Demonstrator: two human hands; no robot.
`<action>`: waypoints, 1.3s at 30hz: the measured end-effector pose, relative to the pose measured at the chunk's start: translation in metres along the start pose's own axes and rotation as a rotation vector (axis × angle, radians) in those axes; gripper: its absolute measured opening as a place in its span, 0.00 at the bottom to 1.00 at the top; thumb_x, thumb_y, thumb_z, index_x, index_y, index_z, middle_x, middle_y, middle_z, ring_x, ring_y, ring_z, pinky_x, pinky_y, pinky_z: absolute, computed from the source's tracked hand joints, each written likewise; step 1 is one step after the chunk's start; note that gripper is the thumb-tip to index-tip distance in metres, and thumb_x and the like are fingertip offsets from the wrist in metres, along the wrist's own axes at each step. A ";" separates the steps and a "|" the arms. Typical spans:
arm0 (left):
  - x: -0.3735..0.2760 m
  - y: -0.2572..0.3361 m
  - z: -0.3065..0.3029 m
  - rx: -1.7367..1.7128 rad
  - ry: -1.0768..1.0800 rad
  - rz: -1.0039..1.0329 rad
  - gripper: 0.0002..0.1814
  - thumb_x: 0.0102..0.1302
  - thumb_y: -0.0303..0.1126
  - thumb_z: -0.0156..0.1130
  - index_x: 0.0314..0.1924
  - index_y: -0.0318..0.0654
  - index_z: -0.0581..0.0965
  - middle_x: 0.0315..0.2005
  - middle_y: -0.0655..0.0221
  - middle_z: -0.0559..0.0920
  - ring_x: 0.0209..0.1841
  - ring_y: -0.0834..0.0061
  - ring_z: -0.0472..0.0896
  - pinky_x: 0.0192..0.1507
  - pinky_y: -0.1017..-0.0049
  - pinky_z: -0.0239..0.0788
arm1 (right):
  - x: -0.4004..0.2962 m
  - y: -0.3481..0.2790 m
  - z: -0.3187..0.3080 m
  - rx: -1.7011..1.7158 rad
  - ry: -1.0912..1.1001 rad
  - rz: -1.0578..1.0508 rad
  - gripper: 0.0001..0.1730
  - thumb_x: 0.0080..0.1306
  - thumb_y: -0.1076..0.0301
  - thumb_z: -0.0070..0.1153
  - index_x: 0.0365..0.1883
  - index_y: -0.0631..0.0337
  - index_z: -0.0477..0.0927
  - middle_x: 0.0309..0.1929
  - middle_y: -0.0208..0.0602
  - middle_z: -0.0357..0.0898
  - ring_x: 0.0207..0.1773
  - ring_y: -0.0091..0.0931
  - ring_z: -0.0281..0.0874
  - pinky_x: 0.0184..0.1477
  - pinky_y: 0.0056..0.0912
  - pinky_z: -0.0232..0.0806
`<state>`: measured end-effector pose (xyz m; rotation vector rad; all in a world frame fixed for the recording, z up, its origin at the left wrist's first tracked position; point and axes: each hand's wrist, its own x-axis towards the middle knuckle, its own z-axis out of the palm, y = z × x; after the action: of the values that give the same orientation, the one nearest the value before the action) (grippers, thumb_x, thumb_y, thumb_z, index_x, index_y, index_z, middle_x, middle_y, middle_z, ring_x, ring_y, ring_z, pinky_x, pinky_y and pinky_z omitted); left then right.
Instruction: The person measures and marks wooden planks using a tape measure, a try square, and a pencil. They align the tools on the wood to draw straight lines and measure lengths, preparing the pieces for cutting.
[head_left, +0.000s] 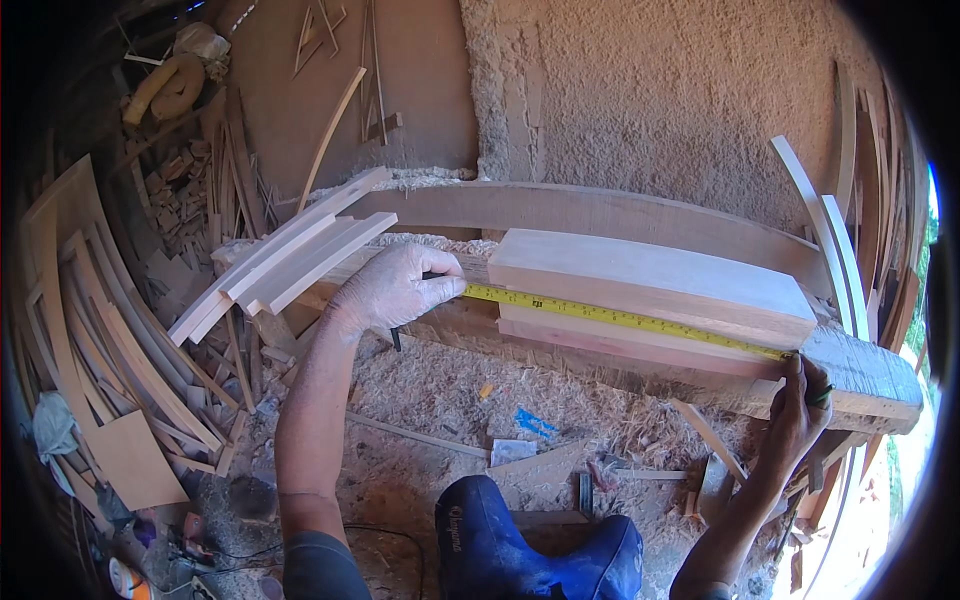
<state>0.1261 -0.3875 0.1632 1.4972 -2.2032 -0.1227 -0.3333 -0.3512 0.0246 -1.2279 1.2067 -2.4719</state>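
A yellow tape measure blade (600, 313) is stretched taut along the front of a pale wooden block (652, 289) with a gently bowed top. My left hand (401, 289), dusty, pinches the blade beyond the block's left end. A dark, pointed tip (397, 340) shows below this hand; what it belongs to is hidden. At the block's right end, my right hand (802, 405) holds the tape's low-numbered end against the lower corner. Something thin and green is partly visible by the right fingers. Another wooden piece (637, 349) lies under the block, on a thick timber bench (862, 375).
Several stepped wooden strips (292, 259) rest across the bench's left end. A long curved board (592, 214) stands behind the block, near a rough wall (660, 112). Curved offcuts (127, 337) lean at left. Wood shavings (450, 375) cover the floor; a dark cable (390, 532) crosses it.
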 end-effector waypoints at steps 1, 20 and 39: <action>0.000 0.000 0.000 0.002 0.001 0.005 0.13 0.68 0.37 0.63 0.42 0.35 0.86 0.34 0.58 0.86 0.38 0.65 0.84 0.47 0.66 0.74 | 0.001 0.001 -0.001 -0.002 0.000 -0.004 0.07 0.72 0.65 0.64 0.41 0.58 0.85 0.19 0.16 0.70 0.16 0.06 0.52 0.19 0.14 0.40; 0.003 -0.008 0.004 -0.022 0.030 0.071 0.13 0.67 0.37 0.65 0.42 0.35 0.86 0.33 0.58 0.87 0.37 0.64 0.85 0.46 0.65 0.75 | 0.001 0.000 -0.001 -0.031 0.009 -0.012 0.06 0.72 0.65 0.64 0.41 0.57 0.86 0.20 0.15 0.71 0.16 0.06 0.51 0.18 0.14 0.40; 0.001 -0.007 0.004 -0.023 0.016 0.049 0.12 0.67 0.36 0.64 0.43 0.36 0.86 0.34 0.59 0.87 0.39 0.66 0.85 0.48 0.66 0.75 | 0.000 0.002 -0.001 -0.028 0.008 -0.030 0.07 0.72 0.66 0.63 0.42 0.60 0.85 0.25 0.21 0.79 0.15 0.06 0.52 0.17 0.13 0.40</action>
<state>0.1299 -0.3920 0.1584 1.4263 -2.2162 -0.1196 -0.3344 -0.3522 0.0228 -1.2541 1.2383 -2.4916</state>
